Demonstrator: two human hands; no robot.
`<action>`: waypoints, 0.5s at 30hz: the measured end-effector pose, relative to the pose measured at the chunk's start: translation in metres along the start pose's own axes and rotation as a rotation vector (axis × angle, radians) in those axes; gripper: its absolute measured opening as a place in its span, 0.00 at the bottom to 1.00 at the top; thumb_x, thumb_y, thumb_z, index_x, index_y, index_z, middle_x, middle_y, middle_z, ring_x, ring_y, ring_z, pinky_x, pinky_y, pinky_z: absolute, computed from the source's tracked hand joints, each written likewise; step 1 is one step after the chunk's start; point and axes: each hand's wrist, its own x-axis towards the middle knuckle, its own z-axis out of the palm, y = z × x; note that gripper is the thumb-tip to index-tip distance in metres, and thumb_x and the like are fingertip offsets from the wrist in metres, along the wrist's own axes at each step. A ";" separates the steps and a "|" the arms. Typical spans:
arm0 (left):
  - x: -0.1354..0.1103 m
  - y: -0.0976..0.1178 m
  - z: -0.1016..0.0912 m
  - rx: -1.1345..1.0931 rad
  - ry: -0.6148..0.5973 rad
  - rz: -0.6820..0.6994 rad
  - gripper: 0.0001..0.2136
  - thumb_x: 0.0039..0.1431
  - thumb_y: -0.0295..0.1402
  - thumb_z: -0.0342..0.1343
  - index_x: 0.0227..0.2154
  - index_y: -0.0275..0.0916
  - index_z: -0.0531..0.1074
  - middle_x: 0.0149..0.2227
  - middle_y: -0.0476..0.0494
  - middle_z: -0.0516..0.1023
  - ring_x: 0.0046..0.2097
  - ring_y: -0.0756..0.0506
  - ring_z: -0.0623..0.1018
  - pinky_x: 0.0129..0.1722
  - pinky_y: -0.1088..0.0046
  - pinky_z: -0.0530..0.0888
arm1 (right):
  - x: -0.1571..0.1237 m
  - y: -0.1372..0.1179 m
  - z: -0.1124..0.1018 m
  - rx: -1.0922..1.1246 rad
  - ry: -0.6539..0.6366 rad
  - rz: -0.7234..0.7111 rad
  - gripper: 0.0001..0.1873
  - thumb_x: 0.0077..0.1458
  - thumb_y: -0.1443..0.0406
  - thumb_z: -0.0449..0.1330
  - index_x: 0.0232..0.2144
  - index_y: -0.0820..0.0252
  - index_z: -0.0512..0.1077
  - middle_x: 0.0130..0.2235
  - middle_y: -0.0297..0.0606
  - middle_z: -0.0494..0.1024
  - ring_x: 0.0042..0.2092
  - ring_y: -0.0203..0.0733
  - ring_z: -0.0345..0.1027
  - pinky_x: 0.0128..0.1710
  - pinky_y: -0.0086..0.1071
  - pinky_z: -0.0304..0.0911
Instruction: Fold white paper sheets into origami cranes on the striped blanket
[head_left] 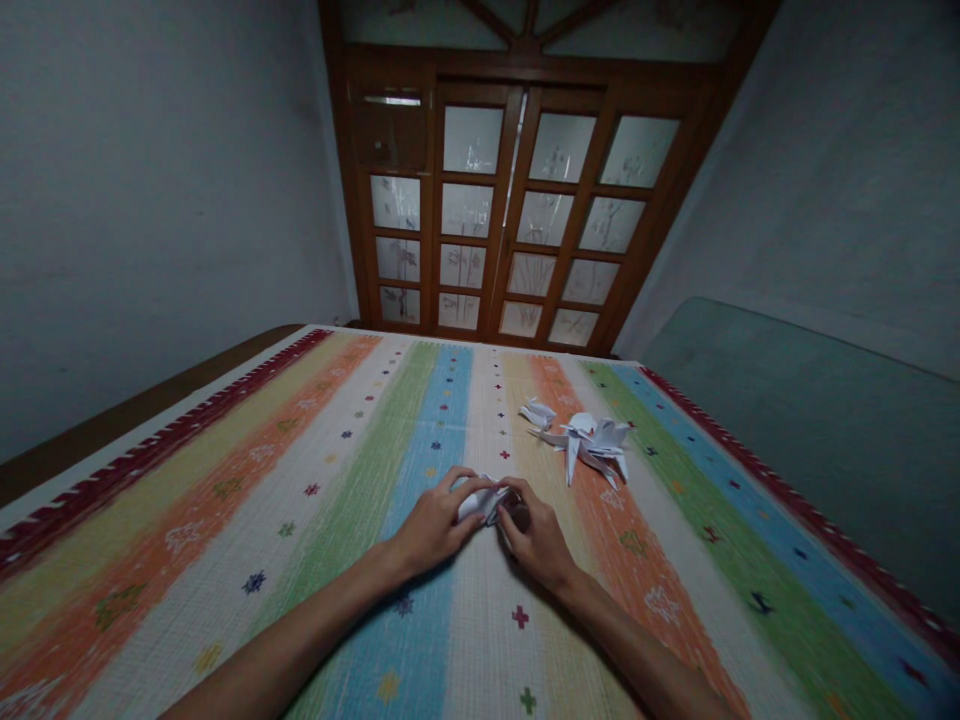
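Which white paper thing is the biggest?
The spiky white origami figure, larger than the small white origami piece and the folded white paper between left hand and right hand.

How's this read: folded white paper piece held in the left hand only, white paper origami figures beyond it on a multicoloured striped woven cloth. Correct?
Not quite: the head view shows the folded white paper piece held in both hands, the left hand and the right hand, not the left alone. The white paper origami figures still lie beyond it on the multicoloured striped woven cloth.
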 end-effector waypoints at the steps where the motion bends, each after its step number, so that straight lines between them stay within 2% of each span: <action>1: 0.000 0.000 -0.001 -0.015 0.000 0.002 0.20 0.62 0.30 0.55 0.57 0.46 0.67 0.57 0.42 0.71 0.52 0.42 0.77 0.53 0.64 0.72 | 0.000 -0.001 0.000 0.019 0.005 -0.007 0.11 0.58 0.69 0.55 0.45 0.57 0.67 0.37 0.38 0.78 0.38 0.43 0.75 0.41 0.36 0.71; 3: 0.001 0.000 -0.003 -0.040 -0.001 -0.017 0.23 0.60 0.28 0.56 0.58 0.45 0.64 0.53 0.44 0.75 0.52 0.41 0.76 0.54 0.63 0.71 | 0.000 -0.002 0.000 0.066 0.010 -0.022 0.07 0.59 0.68 0.54 0.41 0.56 0.67 0.35 0.36 0.77 0.36 0.41 0.74 0.37 0.34 0.72; 5: 0.002 0.000 -0.005 -0.056 0.007 -0.082 0.26 0.58 0.28 0.57 0.60 0.45 0.61 0.49 0.46 0.78 0.46 0.42 0.79 0.51 0.62 0.73 | -0.001 -0.005 0.000 0.117 0.038 -0.031 0.07 0.59 0.68 0.55 0.41 0.55 0.67 0.36 0.36 0.76 0.36 0.41 0.74 0.38 0.34 0.73; 7: 0.003 0.002 -0.006 -0.066 0.028 -0.145 0.28 0.57 0.31 0.59 0.60 0.44 0.60 0.46 0.46 0.79 0.40 0.43 0.79 0.47 0.62 0.74 | -0.001 -0.009 0.000 0.190 0.089 -0.014 0.10 0.59 0.66 0.57 0.44 0.55 0.66 0.37 0.37 0.76 0.38 0.41 0.75 0.40 0.35 0.73; 9: 0.004 0.004 -0.008 -0.068 0.055 -0.127 0.24 0.56 0.34 0.60 0.56 0.42 0.65 0.48 0.43 0.78 0.43 0.42 0.78 0.49 0.61 0.73 | 0.000 -0.014 0.001 0.295 0.136 0.037 0.16 0.59 0.64 0.59 0.49 0.54 0.63 0.39 0.37 0.77 0.38 0.41 0.76 0.39 0.35 0.74; 12: 0.004 0.009 -0.010 -0.100 0.052 -0.003 0.15 0.56 0.38 0.62 0.45 0.40 0.74 0.52 0.38 0.76 0.53 0.38 0.74 0.55 0.58 0.68 | 0.000 -0.024 0.001 0.455 0.186 0.122 0.20 0.59 0.61 0.60 0.51 0.52 0.60 0.36 0.33 0.76 0.36 0.40 0.76 0.35 0.32 0.74; 13: 0.004 0.011 -0.010 -0.126 0.040 0.002 0.13 0.57 0.39 0.61 0.42 0.39 0.75 0.50 0.38 0.77 0.52 0.38 0.74 0.54 0.59 0.68 | 0.000 -0.027 0.000 0.496 0.202 0.141 0.21 0.59 0.61 0.61 0.52 0.51 0.59 0.35 0.32 0.76 0.34 0.39 0.76 0.34 0.32 0.74; 15: 0.003 0.014 -0.010 -0.192 0.006 -0.053 0.11 0.59 0.40 0.59 0.39 0.37 0.75 0.42 0.40 0.80 0.44 0.41 0.77 0.46 0.64 0.71 | 0.000 -0.032 -0.001 0.557 0.215 0.172 0.22 0.59 0.60 0.61 0.53 0.49 0.58 0.35 0.30 0.75 0.32 0.38 0.76 0.32 0.31 0.74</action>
